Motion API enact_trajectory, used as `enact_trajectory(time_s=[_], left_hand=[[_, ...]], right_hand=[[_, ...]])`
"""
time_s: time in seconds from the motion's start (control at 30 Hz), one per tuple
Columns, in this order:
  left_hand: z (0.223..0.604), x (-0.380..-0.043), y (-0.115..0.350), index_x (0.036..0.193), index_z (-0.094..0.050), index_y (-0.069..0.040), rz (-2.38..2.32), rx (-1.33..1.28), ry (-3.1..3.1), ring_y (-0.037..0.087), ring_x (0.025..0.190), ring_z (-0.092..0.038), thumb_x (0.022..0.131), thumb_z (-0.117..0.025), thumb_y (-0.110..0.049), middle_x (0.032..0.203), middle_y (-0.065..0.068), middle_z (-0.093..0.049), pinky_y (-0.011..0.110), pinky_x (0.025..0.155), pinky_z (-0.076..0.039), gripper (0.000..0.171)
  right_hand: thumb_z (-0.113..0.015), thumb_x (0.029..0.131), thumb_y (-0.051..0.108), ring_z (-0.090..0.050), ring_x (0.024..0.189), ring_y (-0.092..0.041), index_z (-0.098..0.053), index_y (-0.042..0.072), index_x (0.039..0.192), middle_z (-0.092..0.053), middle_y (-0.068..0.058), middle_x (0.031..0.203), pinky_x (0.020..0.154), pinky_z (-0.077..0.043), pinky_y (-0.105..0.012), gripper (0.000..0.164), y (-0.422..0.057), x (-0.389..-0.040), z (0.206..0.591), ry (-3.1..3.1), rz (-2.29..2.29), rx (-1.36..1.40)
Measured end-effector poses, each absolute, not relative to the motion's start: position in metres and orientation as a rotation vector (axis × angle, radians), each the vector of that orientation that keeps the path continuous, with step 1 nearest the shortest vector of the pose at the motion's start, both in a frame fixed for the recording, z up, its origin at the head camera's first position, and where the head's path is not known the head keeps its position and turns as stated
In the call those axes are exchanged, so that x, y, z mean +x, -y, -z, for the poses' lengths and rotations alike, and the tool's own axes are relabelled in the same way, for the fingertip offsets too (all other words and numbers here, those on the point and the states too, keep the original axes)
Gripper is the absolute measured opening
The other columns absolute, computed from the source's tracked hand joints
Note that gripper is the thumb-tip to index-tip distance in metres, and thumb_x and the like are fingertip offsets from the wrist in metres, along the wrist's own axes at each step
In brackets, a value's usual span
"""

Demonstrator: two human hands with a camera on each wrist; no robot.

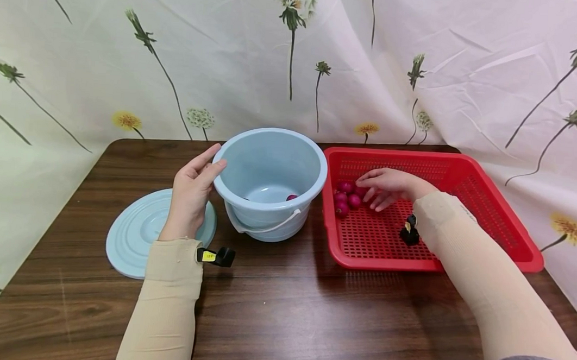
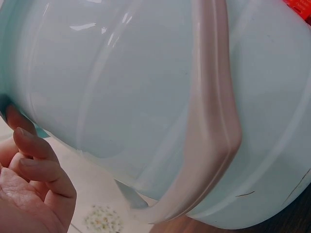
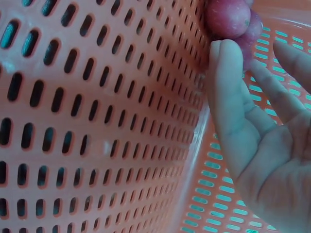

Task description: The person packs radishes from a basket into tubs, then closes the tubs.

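Note:
A light blue bucket [image 1: 271,222] stands on the table. My left hand [image 1: 192,191] pinches its rim on the left side, fingers and thumb at the edge; the left wrist view shows the bucket's wall and pale handle [image 2: 214,111] close up. Inside the bucket a small magenta radish [image 1: 292,197] shows at the bottom. Several more radishes [image 1: 342,209] lie at the left end of a red basket [image 1: 362,263]. My right hand [image 1: 391,185] is inside that basket, fingers loosely spread, with its fingertips at the radishes [image 3: 228,19]. No radish is visibly gripped in it.
A round light blue lid [image 1: 125,245] lies left of the bucket, partly behind my left hand and forearm. The basket stands just right of the bucket on the dark wooden table [image 1: 272,309]. Behind hangs a white cloth [image 1: 245,63] with dandelion prints.

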State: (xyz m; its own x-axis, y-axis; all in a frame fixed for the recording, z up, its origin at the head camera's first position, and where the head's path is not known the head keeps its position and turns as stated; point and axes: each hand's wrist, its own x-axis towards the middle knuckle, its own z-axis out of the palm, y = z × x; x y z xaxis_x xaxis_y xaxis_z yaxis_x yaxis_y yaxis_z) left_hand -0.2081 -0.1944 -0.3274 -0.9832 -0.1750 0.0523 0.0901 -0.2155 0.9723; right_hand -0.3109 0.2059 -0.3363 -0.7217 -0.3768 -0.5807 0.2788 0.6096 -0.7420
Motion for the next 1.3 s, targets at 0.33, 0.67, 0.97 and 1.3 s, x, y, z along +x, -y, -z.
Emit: enact_trajectory(time_s=[0.33,0.67,0.97,1.3], left_hand=[[0.327,-0.208,0.194,0.141,-0.056,-0.009,2.321,0.115,1.853,0.004,0.058,-0.050,0.092,-0.072,-0.019,0.068,-0.006,-0.059,0.015,0.054,-0.043,0.053],[0.327,-0.207,0.194,0.142,-0.055,-0.008,2.313,0.111,1.856,0.004,0.056,-0.049,0.092,-0.072,-0.019,0.066,-0.008,-0.058,0.015,0.053,-0.042,0.054],[0.327,-0.208,0.194,0.142,-0.054,-0.008,2.316,0.107,1.849,0.005,0.056,-0.049,0.092,-0.072,-0.019,0.066,-0.008,-0.057,0.016,0.052,-0.042,0.054],[0.327,-0.208,0.194,0.142,-0.054,-0.008,2.318,0.114,1.851,0.005,0.055,-0.049,0.092,-0.072,-0.019,0.065,-0.008,-0.057,0.016,0.052,-0.042,0.055]], right_hand=[[-0.046,0.105,0.026,-0.067,0.072,-0.017,-0.034,0.001,0.150,-0.065,-0.014,0.101,0.069,-0.060,-0.034,0.052,-0.204,-0.309,0.340,-2.063,1.118,-0.086],[-0.053,0.103,0.026,-0.064,0.073,-0.017,-0.036,0.002,0.142,-0.058,-0.010,0.094,0.073,-0.060,-0.033,0.049,-0.200,-0.311,0.347,-2.073,1.056,-0.112],[-0.055,0.102,0.024,-0.061,0.071,-0.016,-0.039,0.004,0.138,-0.056,-0.010,0.092,0.069,-0.059,-0.032,0.044,-0.200,-0.311,0.344,-2.101,1.059,-0.110],[-0.055,0.102,0.022,-0.060,0.064,-0.015,-0.047,0.006,0.127,-0.056,-0.006,0.082,0.066,-0.057,-0.031,0.031,-0.201,-0.311,0.333,-2.115,1.230,-0.116]])
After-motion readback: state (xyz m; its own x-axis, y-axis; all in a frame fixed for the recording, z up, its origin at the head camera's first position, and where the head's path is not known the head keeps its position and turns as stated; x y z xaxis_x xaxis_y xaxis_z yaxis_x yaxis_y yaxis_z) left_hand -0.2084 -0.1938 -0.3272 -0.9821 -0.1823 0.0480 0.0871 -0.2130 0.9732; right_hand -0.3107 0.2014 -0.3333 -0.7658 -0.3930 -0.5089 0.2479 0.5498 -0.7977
